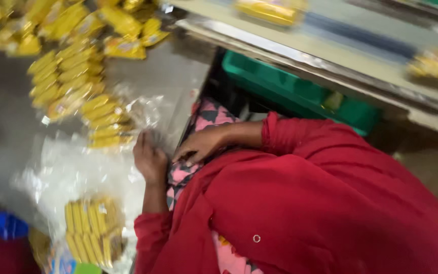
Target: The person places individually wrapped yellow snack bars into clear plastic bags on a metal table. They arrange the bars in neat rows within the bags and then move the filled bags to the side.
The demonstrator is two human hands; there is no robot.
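A red cloth (305, 203) is seen nearest, over a pink dress (183, 172). The left hand (149, 160) is laid flat on clear bags (77, 167) at the table (168, 71) edge, fingers together, nothing held. The right hand (201, 145) is rested on the dress, fingers spread loosely, empty. Yellow packs (102, 122) are stacked just past the left hand. A green crate (280, 86) is set farther back.
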